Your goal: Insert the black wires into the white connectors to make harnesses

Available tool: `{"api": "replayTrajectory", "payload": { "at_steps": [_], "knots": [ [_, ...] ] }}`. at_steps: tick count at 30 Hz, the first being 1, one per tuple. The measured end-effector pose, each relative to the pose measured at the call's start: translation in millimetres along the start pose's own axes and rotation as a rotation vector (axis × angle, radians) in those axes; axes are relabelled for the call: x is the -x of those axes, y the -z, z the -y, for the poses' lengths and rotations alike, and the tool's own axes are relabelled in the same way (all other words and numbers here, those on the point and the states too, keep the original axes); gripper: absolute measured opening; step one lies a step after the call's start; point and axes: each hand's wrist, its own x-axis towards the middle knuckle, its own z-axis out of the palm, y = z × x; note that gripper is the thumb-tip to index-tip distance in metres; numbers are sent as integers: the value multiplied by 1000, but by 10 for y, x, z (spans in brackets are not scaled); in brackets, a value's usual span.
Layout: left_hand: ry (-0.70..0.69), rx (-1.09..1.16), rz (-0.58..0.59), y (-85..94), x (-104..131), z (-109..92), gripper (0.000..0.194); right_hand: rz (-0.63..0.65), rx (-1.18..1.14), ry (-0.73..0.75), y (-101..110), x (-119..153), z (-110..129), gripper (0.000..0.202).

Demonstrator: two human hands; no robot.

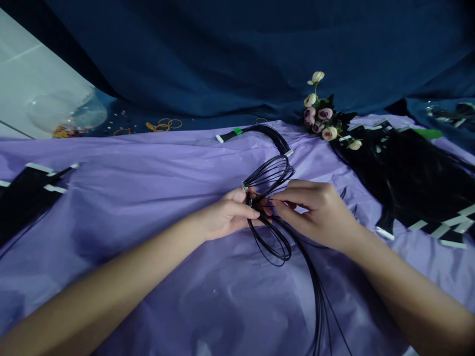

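Note:
My left hand is closed around a black wire harness, its thumb pressed across the bundle. White connectors show at the thumb and fingers, and thin black wires loop out above and below. My right hand pinches a thin black wire between thumb and forefinger, just right of the left fingers. Long loose wires trail from the harness toward the near edge. Behind the hands lies another black cable with white end connectors and a green tag.
A purple sheet covers the table. A large pile of black cables lies at right, and a smaller bundle at left. Artificial flowers, yellow rubber bands and a clear container with small coloured bits stand along the back.

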Motion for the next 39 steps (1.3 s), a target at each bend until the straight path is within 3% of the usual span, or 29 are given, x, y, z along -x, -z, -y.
{"api": "replayTrajectory", "payload": {
  "at_steps": [13,25,34,39],
  "knots": [
    [-19,-58,14,-14,12,26,32,13,59,-69,-58,-59,13,18],
    [-1,-124,-52,-35,18,35,38,-9,68,-86,-72,-58,29,16],
    [-35,-169,-60,-81,2,61,39,-248,364,112,-205,-48,97,14],
    [-51,-148,-56,-72,-7,84,42,-280,457,293,-213,-11,38,15]
  ]
}}
